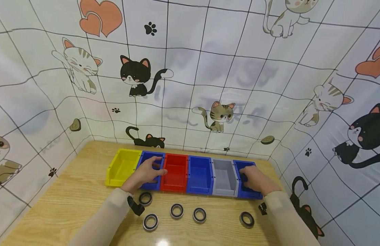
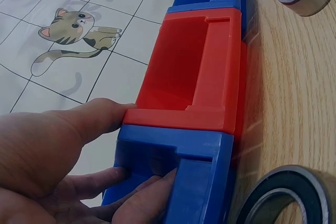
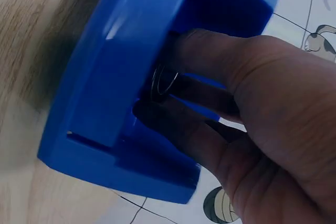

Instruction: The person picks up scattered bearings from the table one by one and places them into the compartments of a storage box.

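Pinching a bearing (image 3: 157, 85) inside the end blue bin (image 1: 249, 194), at the row's 3 o'clock, the right hand (image 1: 254, 176) probably works best with the ring's rim square between fingertips and knuckles clear of the walls. A light, even grip should suffice for something so rigid. Its forearm slants in from 5 o'clock, fingers curled downward. The left hand (image 1: 147, 172) reaches from between 7 and 8 o'clock, spread fairly wide, fingers in the left blue bin (image 1: 150, 186), thumb by the red bin (image 1: 174, 188); no bearing shows in it.
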Tool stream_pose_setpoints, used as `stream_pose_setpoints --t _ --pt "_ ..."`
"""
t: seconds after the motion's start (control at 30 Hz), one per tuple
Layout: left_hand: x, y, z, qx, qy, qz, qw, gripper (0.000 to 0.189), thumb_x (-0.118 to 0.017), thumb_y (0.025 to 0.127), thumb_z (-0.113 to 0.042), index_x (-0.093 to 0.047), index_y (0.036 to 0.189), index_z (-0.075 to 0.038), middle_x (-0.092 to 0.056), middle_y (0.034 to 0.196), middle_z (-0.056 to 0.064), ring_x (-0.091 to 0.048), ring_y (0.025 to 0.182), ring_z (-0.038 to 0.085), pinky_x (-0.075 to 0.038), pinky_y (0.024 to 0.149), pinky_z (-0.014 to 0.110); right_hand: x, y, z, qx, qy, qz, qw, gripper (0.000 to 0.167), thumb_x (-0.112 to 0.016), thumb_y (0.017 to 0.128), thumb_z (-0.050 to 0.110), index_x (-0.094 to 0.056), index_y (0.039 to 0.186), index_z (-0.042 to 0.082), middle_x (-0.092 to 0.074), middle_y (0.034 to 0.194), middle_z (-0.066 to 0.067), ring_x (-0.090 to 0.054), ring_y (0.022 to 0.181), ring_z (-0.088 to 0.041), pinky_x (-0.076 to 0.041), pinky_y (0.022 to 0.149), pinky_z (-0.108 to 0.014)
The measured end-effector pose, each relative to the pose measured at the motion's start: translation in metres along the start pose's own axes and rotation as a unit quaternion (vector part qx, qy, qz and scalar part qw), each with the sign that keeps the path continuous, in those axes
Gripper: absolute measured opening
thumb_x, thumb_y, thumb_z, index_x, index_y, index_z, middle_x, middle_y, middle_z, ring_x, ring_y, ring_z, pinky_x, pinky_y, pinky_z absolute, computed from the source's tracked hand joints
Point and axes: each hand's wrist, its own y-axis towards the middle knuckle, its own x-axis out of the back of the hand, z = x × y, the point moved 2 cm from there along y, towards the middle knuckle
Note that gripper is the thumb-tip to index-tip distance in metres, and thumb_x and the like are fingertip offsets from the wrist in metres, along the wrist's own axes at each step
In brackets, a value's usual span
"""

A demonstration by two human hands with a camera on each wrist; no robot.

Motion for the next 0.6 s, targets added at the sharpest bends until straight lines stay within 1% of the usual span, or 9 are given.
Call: stream_pose_setpoints --t 0.13,0.27,0.43,0.53,0.6 --pt "0.001 0.001 0.000 -0.002 0.008 -0.002 1.0000 0.082 -0.089 0.105 -0.030 -0.049 0.172 -0.004 -0.066 0.152 0.033 -0.083 0.113 0.035 -0.076 0.090 0.049 -0.004 0.004 0.001 -0.005 0.000 0.000 1.0000 0.022 -0.096 0.088 -0.004 -0.082 0.103 0.004 -0.081 0.095 -0.006 -0.071 0.091 -0.018 -0.066 0.084 -0.047" --pt "0.001 0.001 0.001 0.001 0.001 -0.003 1.0000 0.082 -0.089 0.105 -0.029 -0.049 0.173 -0.006 -0.066 0.153 0.032 -0.083 0.113 0.035 -0.076 0.091 0.050 -0.007 0.003 0.001 -0.002 0.000 -0.008 1.0000 0.020 -0.094 0.087 -0.007 -0.081 0.098 0.004 -0.079 0.091 -0.005 -0.065 0.086 -0.017 -0.064 0.081 -0.046" --pt "0.000 0.000 0.000 0.003 0.001 -0.004 1.0000 0.081 -0.089 0.106 -0.027 -0.049 0.173 -0.007 -0.067 0.153 0.030 -0.083 0.114 0.035 -0.076 0.091 0.050 -0.008 0.001 0.002 -0.012 -0.004 -0.012 0.9998 0.021 -0.095 0.087 -0.005 -0.079 0.098 0.005 -0.077 0.090 -0.003 -0.064 0.085 -0.016 -0.064 0.080 -0.046" --pt "-0.001 0.000 -0.001 0.002 0.005 -0.006 1.0000 0.081 -0.089 0.106 -0.028 -0.049 0.173 -0.007 -0.067 0.154 0.030 -0.083 0.115 0.036 -0.076 0.091 0.050 -0.008 0.000 0.001 -0.013 0.001 -0.008 0.9999 0.021 -0.094 0.088 -0.004 -0.080 0.099 0.005 -0.078 0.091 -0.005 -0.066 0.086 -0.018 -0.065 0.081 -0.048" --pt "-0.001 0.000 0.000 0.002 0.006 -0.007 1.0000 0.081 -0.088 0.106 -0.028 -0.049 0.173 -0.007 -0.066 0.154 0.031 -0.082 0.116 0.038 -0.076 0.091 0.050 -0.012 0.001 -0.006 -0.003 0.001 -0.010 0.9999 0.021 -0.094 0.088 -0.003 -0.080 0.102 0.004 -0.079 0.093 -0.007 -0.070 0.088 -0.020 -0.067 0.083 -0.050"
